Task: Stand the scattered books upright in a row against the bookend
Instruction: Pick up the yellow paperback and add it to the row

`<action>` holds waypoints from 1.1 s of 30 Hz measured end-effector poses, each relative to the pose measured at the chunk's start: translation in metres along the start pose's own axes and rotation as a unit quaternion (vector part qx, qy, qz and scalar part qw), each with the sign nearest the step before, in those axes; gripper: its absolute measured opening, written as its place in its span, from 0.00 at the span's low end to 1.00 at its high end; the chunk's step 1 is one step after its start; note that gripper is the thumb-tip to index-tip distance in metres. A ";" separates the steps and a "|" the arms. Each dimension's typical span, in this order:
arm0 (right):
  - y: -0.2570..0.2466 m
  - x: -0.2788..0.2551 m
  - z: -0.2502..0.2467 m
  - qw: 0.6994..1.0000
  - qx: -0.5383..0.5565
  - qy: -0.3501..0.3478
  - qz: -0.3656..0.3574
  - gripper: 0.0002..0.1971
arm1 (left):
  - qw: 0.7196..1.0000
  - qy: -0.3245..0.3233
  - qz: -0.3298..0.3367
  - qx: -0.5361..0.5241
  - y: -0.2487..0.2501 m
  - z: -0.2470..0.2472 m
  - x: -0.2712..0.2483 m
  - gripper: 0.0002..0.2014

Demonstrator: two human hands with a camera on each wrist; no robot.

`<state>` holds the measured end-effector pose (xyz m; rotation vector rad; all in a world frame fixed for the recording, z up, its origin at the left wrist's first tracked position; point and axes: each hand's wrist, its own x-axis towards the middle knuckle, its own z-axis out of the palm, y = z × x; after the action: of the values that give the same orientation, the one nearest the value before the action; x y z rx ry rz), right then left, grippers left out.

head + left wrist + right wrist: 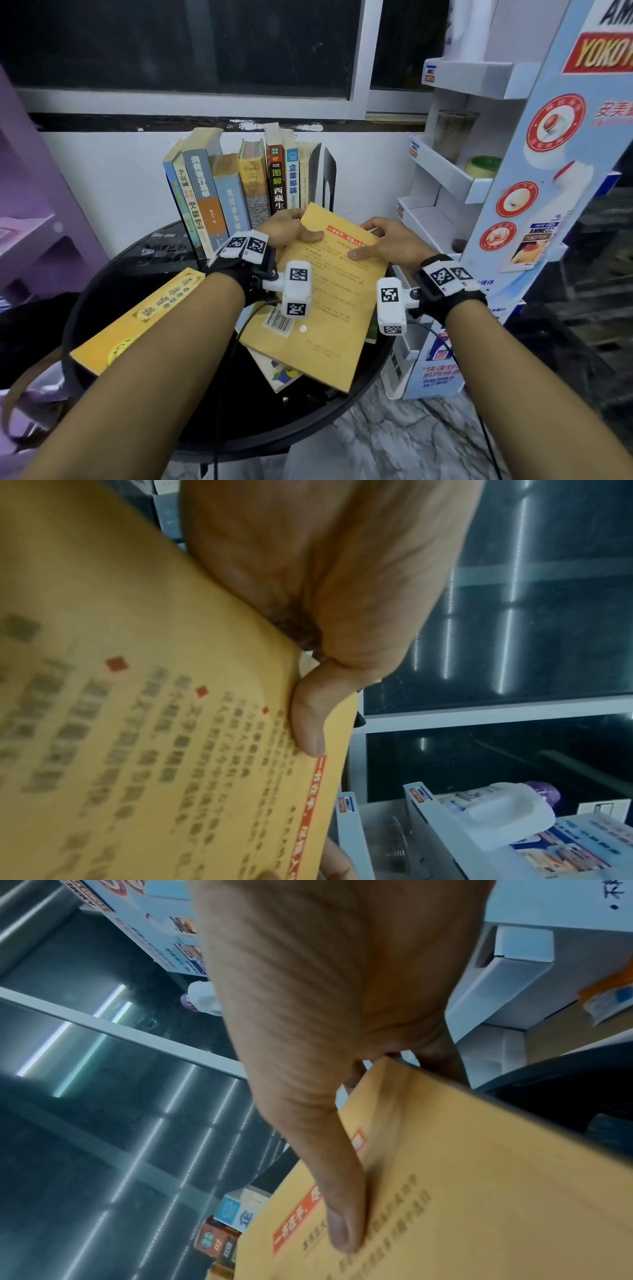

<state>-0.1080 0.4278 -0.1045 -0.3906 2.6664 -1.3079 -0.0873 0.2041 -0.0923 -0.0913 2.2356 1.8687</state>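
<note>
Both hands hold one large yellow book (329, 301) tilted over the black round table (113, 287), back cover up. My left hand (291, 229) grips its far left edge, thumb on the cover (205, 750). My right hand (383, 241) grips the far right corner, thumb pressed on the cover (445, 1191). Behind them several books (239, 185) stand in a row against a black bookend (328, 178). A long yellow book (137, 318) lies flat at the left under my left forearm. A book with a coloured cover (281, 371) lies under the held one.
A white cardboard display rack (455, 178) with a cup and a tape roll stands close on the right. A purple shelf unit (30, 212) is at the left. A white wall and dark window lie behind the row of books.
</note>
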 end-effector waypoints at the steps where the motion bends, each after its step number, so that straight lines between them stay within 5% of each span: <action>1: -0.004 0.000 -0.002 1.000 0.007 0.010 -0.007 0.26 | 1.000 -0.006 0.006 -0.005 0.002 -0.002 -0.001 0.29; 15: -0.051 -0.008 -0.016 0.962 0.193 0.136 -0.138 0.19 | 0.972 -0.017 0.188 -0.136 0.024 -0.031 -0.006 0.28; 21: -0.056 -0.017 -0.013 0.958 0.232 0.067 -0.155 0.15 | 0.960 -0.029 0.217 -0.175 0.015 -0.034 -0.006 0.27; 27: -0.060 -0.024 -0.023 0.974 0.183 -0.004 -0.137 0.25 | 0.968 -0.011 0.212 -0.136 0.020 -0.032 -0.005 0.26; 33: -0.069 -0.029 -0.020 0.979 0.129 0.028 -0.154 0.25 | 0.975 0.045 0.202 -0.085 0.027 -0.029 -0.003 0.25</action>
<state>-0.0735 0.4114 -0.0371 -0.7630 2.5043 -1.7487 -0.0933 0.1803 -0.0610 0.2768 2.2799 2.3026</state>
